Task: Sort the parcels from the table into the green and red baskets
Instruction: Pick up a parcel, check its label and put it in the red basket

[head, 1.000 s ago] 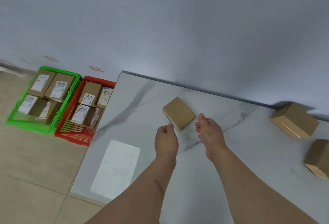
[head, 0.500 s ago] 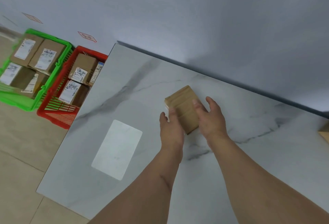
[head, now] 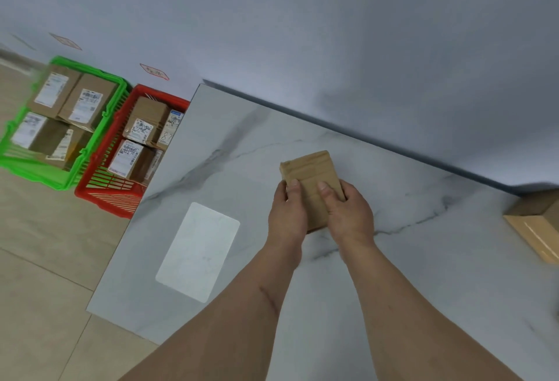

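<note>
Surface (head: pixel 393 305): white marble-patterned top with grey veining, bearing a pale rectangular light patch (head: pixel 198 251) and a cardboard parcel (head: pixel 537 226) at its right edge. Floor (head: pixel 39 259): beige tile, carrying a green basket (head: pixel 48 176) and a red basket (head: pixel 106 199), side by side.

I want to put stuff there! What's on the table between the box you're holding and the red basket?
Nothing: bare table between parcel and red basket, head view.

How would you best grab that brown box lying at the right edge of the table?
Probably by its two long side walls, coming down from above. The cardboard box lies flat on the table, its broad top facing up, nothing beside it; part of it is out of frame.
</note>
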